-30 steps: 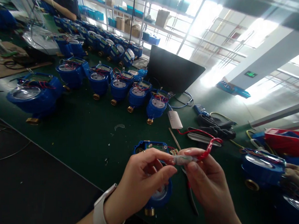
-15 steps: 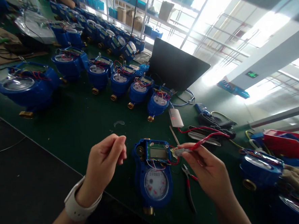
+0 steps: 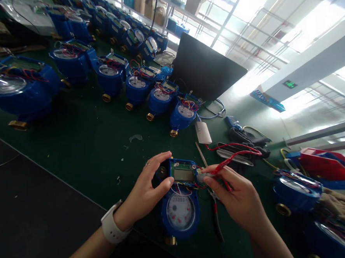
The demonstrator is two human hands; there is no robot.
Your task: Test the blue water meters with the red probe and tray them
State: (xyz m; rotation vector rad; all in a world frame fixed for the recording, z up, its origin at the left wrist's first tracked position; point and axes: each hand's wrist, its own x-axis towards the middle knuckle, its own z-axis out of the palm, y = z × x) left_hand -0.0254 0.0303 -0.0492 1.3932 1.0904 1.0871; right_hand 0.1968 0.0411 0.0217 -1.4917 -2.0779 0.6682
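A blue water meter (image 3: 179, 210) lies in front of me, with a clear dial and an uncovered compartment holding a circuit board with a grey display (image 3: 183, 175). At the compartment's left side is my left hand (image 3: 145, 189), thumb and fingers spread around its corner and seeming to touch the rim. My right hand (image 3: 233, 189) pinches a greyish plug (image 3: 203, 176) on a red cable (image 3: 231, 158). The plug meets the board's right edge by thin wires; whether it is seated I cannot tell. Red-and-black cutters (image 3: 216, 216) lie beside the meter, partly behind my right hand.
More blue meters with exposed wires stand in a row (image 3: 161, 96) behind, and others stand at right (image 3: 296, 189). A black screen (image 3: 206, 70), a white box (image 3: 203, 132), a thin stick (image 3: 201, 154) and a red bin (image 3: 329, 166) are also around.
My left hand has moved right from beside the meter to its compartment, its curled fingers now spread. My right hand keeps the plug and has shifted slightly left against the board's edge.
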